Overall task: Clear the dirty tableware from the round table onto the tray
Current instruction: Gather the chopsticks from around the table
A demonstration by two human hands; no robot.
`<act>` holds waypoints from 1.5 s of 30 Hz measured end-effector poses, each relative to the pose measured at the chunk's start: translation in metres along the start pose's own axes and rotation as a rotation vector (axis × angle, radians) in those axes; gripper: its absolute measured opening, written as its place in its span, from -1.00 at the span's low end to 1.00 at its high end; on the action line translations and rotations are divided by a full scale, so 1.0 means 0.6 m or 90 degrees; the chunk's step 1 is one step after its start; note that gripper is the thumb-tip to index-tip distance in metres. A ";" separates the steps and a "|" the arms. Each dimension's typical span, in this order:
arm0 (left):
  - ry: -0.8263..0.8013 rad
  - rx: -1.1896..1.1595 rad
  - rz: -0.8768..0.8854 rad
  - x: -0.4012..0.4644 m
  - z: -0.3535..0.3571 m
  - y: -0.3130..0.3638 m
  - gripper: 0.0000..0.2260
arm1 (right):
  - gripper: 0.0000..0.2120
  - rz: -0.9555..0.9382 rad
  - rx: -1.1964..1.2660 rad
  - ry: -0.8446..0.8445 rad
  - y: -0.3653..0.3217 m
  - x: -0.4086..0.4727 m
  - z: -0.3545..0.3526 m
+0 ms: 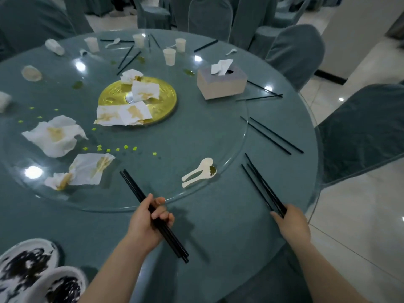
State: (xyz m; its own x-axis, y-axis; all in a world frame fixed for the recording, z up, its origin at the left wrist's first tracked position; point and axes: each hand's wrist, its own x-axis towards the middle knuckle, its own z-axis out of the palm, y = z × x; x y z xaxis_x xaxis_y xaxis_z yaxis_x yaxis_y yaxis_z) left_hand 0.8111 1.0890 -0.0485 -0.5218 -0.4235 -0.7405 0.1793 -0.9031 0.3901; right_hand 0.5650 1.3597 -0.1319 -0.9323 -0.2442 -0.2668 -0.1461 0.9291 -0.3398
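Left hand (150,217) gripped a black chopstick bundle (153,213), right hand (290,221) pinched further chopsticks (262,184) beside two white spoons (196,173), soiled napkins (54,136) and a tissue box (222,83).

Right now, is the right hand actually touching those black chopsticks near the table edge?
Touching. The head view shows the right hand closed over the near ends of the black chopsticks, whose tips vanish under its fingers.

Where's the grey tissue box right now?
In the head view, the grey tissue box sits right of centre on the glass turntable, right of the gold centre disc, beside black chopsticks.
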 end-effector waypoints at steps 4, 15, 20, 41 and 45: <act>0.024 0.038 0.009 -0.004 -0.011 -0.005 -0.67 | -0.73 -0.003 -0.077 -0.052 -0.022 0.011 0.005; -0.011 0.058 -0.005 -0.023 -0.049 -0.039 -0.68 | -0.81 0.046 -0.175 -0.050 -0.015 -0.067 0.018; -0.023 0.052 -0.022 -0.038 -0.057 -0.075 -0.68 | -0.83 0.039 -0.066 0.009 -0.015 -0.104 0.018; -0.367 0.268 -0.160 -0.320 0.184 -0.622 -0.62 | -0.78 -0.093 0.217 0.145 0.358 -0.470 -0.323; -0.378 0.270 -0.201 -0.390 0.209 -0.767 -0.64 | -0.80 -0.077 0.164 0.113 0.493 -0.522 -0.359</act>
State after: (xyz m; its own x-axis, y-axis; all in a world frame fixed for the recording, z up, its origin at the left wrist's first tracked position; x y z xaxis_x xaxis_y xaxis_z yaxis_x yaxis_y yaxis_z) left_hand 0.7462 1.6126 0.0137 -0.8735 0.0647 -0.4825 -0.3220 -0.8201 0.4731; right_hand 0.7426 1.7709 0.0457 -0.9599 -0.2747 -0.0564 -0.1920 0.7903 -0.5819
